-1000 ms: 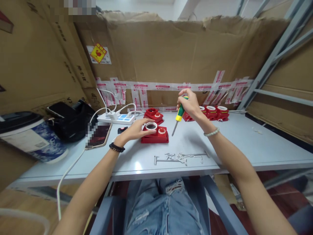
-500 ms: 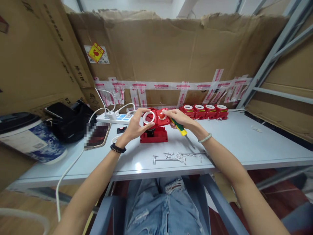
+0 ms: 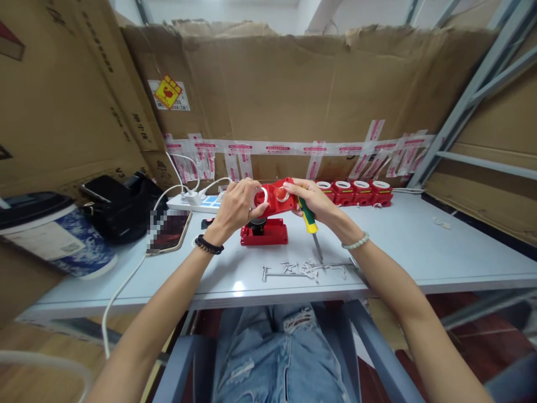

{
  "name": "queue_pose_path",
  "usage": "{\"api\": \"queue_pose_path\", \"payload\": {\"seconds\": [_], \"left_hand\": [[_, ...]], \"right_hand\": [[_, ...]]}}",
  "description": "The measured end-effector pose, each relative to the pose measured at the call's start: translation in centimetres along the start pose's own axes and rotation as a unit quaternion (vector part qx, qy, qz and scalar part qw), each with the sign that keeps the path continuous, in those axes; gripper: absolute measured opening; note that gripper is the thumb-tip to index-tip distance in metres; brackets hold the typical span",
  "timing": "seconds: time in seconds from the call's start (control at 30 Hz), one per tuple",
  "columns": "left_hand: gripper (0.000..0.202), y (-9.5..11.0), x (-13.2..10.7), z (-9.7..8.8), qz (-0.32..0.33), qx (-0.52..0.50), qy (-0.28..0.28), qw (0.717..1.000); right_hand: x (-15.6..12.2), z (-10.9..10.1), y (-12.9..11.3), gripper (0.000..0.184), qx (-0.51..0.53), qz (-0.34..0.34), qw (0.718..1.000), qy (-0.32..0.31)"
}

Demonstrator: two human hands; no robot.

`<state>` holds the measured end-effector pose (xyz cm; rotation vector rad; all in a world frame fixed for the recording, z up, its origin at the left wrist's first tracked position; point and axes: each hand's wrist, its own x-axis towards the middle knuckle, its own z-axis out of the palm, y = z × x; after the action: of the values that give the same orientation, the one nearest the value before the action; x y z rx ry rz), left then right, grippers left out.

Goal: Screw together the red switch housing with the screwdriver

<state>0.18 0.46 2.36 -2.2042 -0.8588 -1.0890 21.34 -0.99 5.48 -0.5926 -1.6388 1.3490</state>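
Both hands hold a red plastic cover [image 3: 274,200] lifted above the table. My left hand [image 3: 235,206] grips its left end, fingers curled round a white ring [image 3: 263,196] on it. My right hand [image 3: 311,202] pinches the right end by a round red button and also keeps a green and yellow screwdriver [image 3: 309,221] tucked in the palm, tip pointing down. Under the cover, a red base [image 3: 264,232] with a black part on top lies on the table.
Loose metal screws and pins [image 3: 308,268] lie near the front edge. A row of red units with white rings [image 3: 356,192] stands at the back. A phone [image 3: 168,231], power strip [image 3: 195,202], black bag [image 3: 119,207] and a bucket [image 3: 50,235] are on the left.
The red cover was lifted off its base and is now held by both hands. My right hand came down from the raised position, turning the screwdriver tip downward.
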Motion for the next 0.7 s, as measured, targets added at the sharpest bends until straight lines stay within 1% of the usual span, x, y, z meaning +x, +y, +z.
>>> {"api": "queue_pose_path", "payload": {"seconds": [0.1, 0.17, 0.23, 0.3, 0.37, 0.43, 0.5, 0.53, 0.57, 0.6, 0.63, 0.67, 0.7], "left_hand": [[0.044, 0.1, 0.6, 0.6, -0.006, -0.008, 0.016, 1.0], [0.046, 0.3, 0.9, 1.0, -0.024, -0.013, 0.04, 0.999], [0.046, 0.7, 1.2, 1.4, -0.057, -0.037, 0.071, 0.995], [0.045, 1.3, 1.5, 1.7, -0.105, -0.085, 0.098, 0.986], [0.045, 2.1, 1.8, 1.9, -0.171, -0.154, 0.12, 0.966], [0.046, 2.8, 2.2, 2.0, -0.254, -0.24, 0.14, 0.926], [0.049, 3.2, 2.5, 2.2, -0.334, -0.341, 0.143, 0.867], [0.051, 3.1, 2.7, 2.2, -0.369, -0.396, 0.127, 0.831], [0.054, 3.0, 2.7, 2.2, -0.399, -0.449, 0.096, 0.794], [0.057, 2.6, 2.7, 2.2, -0.422, -0.497, 0.053, 0.756], [0.06, 2.2, 2.5, 2.2, -0.439, -0.533, 0.006, 0.723], [0.062, 1.8, 2.2, 2.1, -0.448, -0.553, -0.032, 0.702], [0.063, 1.4, 1.8, 2.0, -0.448, -0.555, -0.048, 0.7]], "right_hand": [[-0.3, 0.1, -0.5, 0.026, -0.02, -0.048, 0.999, 0.006], [-0.6, 0.3, -1.0, 0.026, -0.063, -0.085, 0.994, 0.026], [-1.1, 0.7, -1.5, 0.028, -0.123, -0.116, 0.984, 0.057], [-1.6, 1.4, -1.7, 0.028, -0.2, -0.149, 0.964, 0.091], [-2.1, 2.1, -1.7, 0.028, -0.293, -0.189, 0.93, 0.118], [-2.5, 2.6, -1.5, 0.028, -0.4, -0.219, 0.883, 0.113], [-2.5, 2.8, -1.1, 0.029, -0.513, -0.237, 0.822, 0.073], [-2.5, 2.8, -0.8, 0.03, -0.564, -0.24, 0.788, 0.048], [-2.4, 2.7, -0.6, 0.032, -0.607, -0.242, 0.756, 0.027], [-2.3, 2.6, -0.3, 0.034, -0.638, -0.245, 0.73, 0.013], [-2.2, 2.4, -0.1, 0.036, -0.659, -0.248, 0.711, 0.01], [-2.0, 2.1, 0.1, 0.037, -0.669, -0.249, 0.7, 0.014], [-1.9, 1.9, 0.3, 0.037, -0.672, -0.252, 0.696, 0.022]]}}
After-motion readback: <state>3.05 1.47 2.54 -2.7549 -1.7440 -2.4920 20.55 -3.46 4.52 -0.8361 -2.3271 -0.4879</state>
